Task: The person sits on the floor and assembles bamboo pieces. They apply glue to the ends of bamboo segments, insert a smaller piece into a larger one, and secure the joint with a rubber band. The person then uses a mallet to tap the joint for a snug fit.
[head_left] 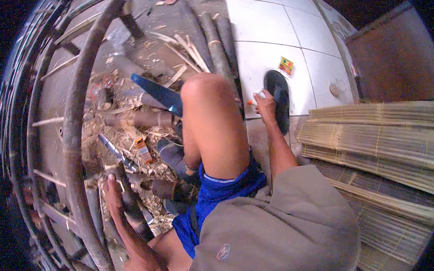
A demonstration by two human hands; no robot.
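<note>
My right hand [265, 105] pinches a small white item [259, 93] (orange tip, kind unclear) by the sandal [275, 79], left hand [114, 192] touches the bamboo [127, 197] amid shavings [157, 210], grip can't tell, so loose hold or footing could let it slip.

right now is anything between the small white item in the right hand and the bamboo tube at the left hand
Yes: the bent leg stands between the right hand, with its small white item, and the bamboo tube at the left hand.
</note>
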